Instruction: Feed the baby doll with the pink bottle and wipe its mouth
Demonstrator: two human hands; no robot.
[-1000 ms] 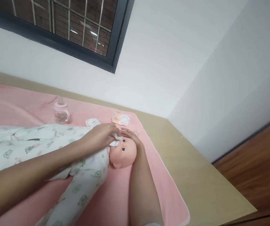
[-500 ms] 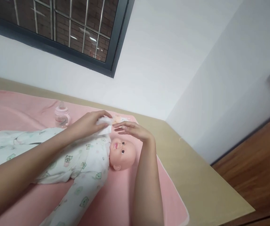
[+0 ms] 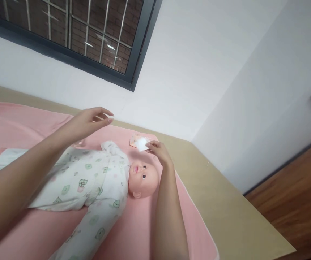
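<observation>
My right hand point(image 3: 161, 151) pinches a small folded white wipe point(image 3: 143, 144) beyond the head of a baby doll point(image 3: 143, 178). My left hand point(image 3: 94, 119) is raised above the blanket's far side, its fingers apart and nothing in them. The doll lies on its back in a white suit point(image 3: 90, 177) with green bear prints, head to the right. Just behind the wipe lies a soft packet point(image 3: 133, 139) with an orange and white print, partly covered by it. My left forearm crosses over the doll's lower body.
Under the doll spreads a pink blanket point(image 3: 133, 224) on a tan tabletop point(image 3: 215, 195). A white wall point(image 3: 177, 79) with a dark-framed barred window point(image 3: 130, 77) rises behind. Brown wood point(image 3: 296, 187) stands at the right.
The white wipe has passed from my left hand to my right, which has closed on it. My left hand has lifted away to the upper left, now hiding most of the pink bottle.
</observation>
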